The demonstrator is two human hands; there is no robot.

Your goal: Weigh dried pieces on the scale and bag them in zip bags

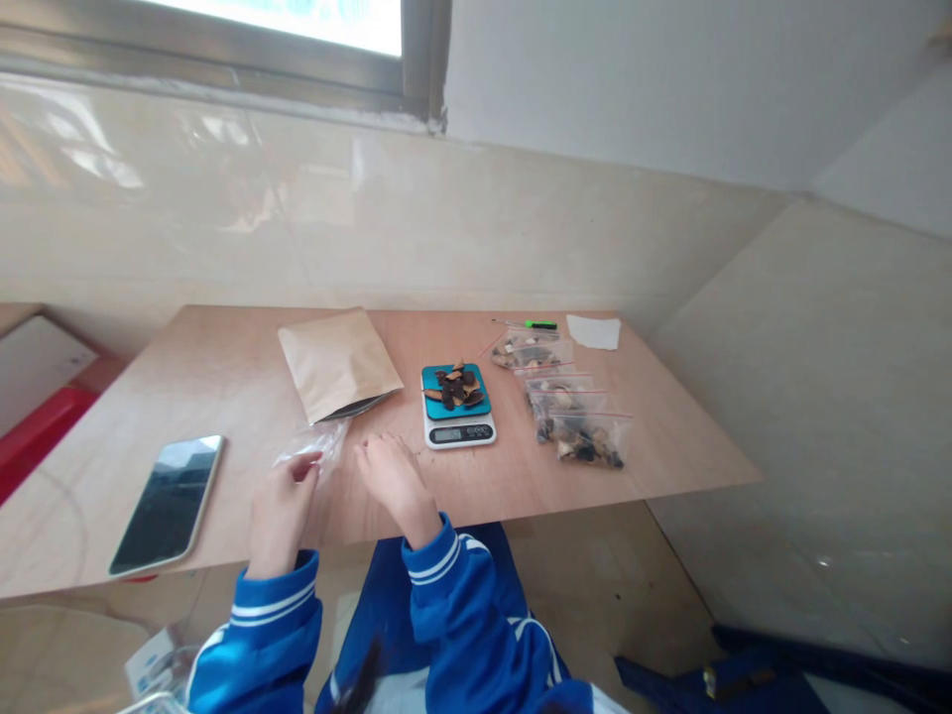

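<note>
Left hand (279, 506) apparently pinching clear bag (316, 444) near table edge (446, 521); right hand (391, 476) loosely curled.

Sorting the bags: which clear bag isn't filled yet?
The clear bag under the left hand, flat and apparently empty; the filled bags lie right of the scale.

A phone (168, 503) lies face up at my left on the counter (245, 397). Ahead sits a brown paper pouch (338, 361); far back lie a green-capped pen (530, 324) and a white paper scrap (593, 331).
</note>
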